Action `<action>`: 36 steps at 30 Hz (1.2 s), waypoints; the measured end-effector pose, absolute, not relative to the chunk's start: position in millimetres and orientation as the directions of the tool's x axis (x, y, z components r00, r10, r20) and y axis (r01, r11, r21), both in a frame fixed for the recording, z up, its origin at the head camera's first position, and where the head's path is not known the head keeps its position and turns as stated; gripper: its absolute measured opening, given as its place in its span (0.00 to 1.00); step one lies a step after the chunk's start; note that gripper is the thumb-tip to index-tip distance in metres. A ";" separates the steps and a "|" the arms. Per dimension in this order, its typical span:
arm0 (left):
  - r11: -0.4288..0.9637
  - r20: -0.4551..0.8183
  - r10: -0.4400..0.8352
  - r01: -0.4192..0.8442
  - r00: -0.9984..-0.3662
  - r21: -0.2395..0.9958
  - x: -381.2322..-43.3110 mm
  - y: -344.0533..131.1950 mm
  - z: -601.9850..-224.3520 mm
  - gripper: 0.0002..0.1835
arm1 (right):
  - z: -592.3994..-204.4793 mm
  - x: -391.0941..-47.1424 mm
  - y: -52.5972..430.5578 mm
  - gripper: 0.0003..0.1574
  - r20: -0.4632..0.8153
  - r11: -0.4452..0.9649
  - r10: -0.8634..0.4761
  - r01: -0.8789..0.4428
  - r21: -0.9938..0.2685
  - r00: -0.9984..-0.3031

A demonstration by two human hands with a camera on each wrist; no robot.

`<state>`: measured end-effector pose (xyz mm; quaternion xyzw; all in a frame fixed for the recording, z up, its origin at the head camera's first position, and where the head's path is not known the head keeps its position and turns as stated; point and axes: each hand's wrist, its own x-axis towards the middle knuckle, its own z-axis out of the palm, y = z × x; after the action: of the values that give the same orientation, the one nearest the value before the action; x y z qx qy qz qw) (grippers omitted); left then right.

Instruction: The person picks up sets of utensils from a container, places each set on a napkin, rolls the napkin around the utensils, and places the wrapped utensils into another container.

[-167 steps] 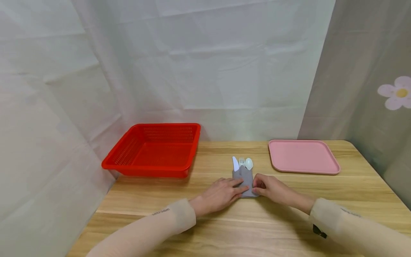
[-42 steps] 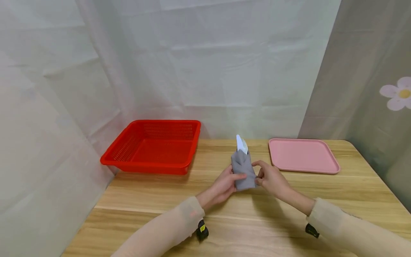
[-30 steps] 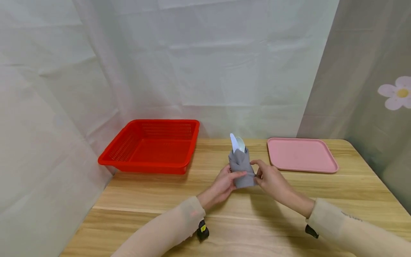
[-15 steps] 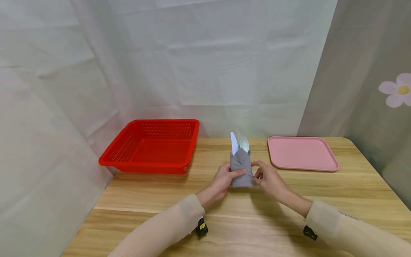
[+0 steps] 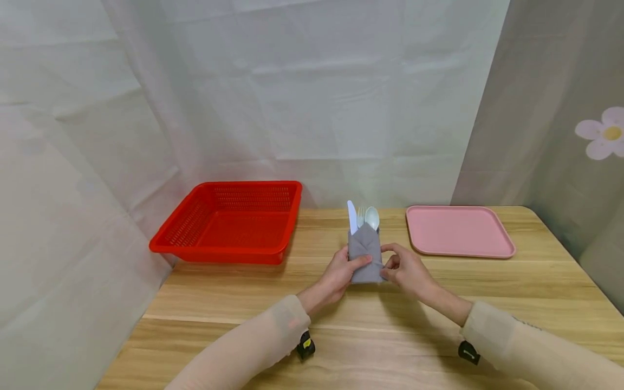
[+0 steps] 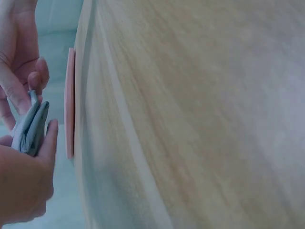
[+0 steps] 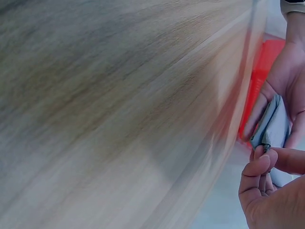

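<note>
A folded grey napkin (image 5: 365, 254) forms a pouch held up over the table. From its top stick a white plastic knife (image 5: 352, 216), a fork (image 5: 361, 215) and a spoon (image 5: 372, 218), side by side. My left hand (image 5: 338, 275) grips the pouch at its left side, thumb across the front and fingers behind. With thumb and fingertips my right hand (image 5: 407, 272) pinches the lower right edge. Both wrist views show the napkin's layered lower end (image 6: 32, 126), and in the right wrist view a small corner (image 7: 267, 147) is between the right fingertips.
A red plastic basket (image 5: 280, 252) stands at the back left of the wooden table (image 5: 370, 352). Toward the back right lies a pink tray (image 5: 458, 230). White cloth (image 5: 312, 97) hangs behind the table.
Earlier the napkin lay flat under both hands; now it is lifted. During the last second it turned slightly, bringing the fork into sight between knife and spoon. The hands have barely shifted.
</note>
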<state>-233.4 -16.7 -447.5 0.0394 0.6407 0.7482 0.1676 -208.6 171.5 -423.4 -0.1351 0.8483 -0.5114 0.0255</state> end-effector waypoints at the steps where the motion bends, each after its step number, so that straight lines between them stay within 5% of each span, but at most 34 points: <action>1: -0.130 -0.153 0.309 -0.201 -0.939 0.971 -233.6 -16.6 -447.6 0.28 | -423.7 -208.8 171.6 0.30 0.089 0.433 -0.255 -0.196 -0.880 -0.963; 12: -0.049 -0.051 0.262 -0.066 -0.964 0.997 -242.5 -22.5 -450.0 0.27 | -423.7 -210.1 171.7 0.29 0.108 0.391 -0.273 -0.213 -0.895 -0.956; 27: -0.162 -0.068 0.496 -0.169 -0.866 0.972 -249.3 -35.9 -442.6 0.37 | -426.5 -213.3 178.5 0.29 0.101 0.270 -0.295 -0.184 -0.945 -0.950; 36: -0.165 -0.043 0.500 -0.144 -0.865 0.976 -251.7 -39.4 -436.5 0.37 | -428.4 -213.0 182.0 0.29 0.192 0.272 -0.355 -0.297 -0.915 -0.915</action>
<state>-251.7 -39.4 -436.5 0.1461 0.6093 0.7492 0.2150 -213.0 182.0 -428.4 -0.2045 0.7970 -0.5678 0.0254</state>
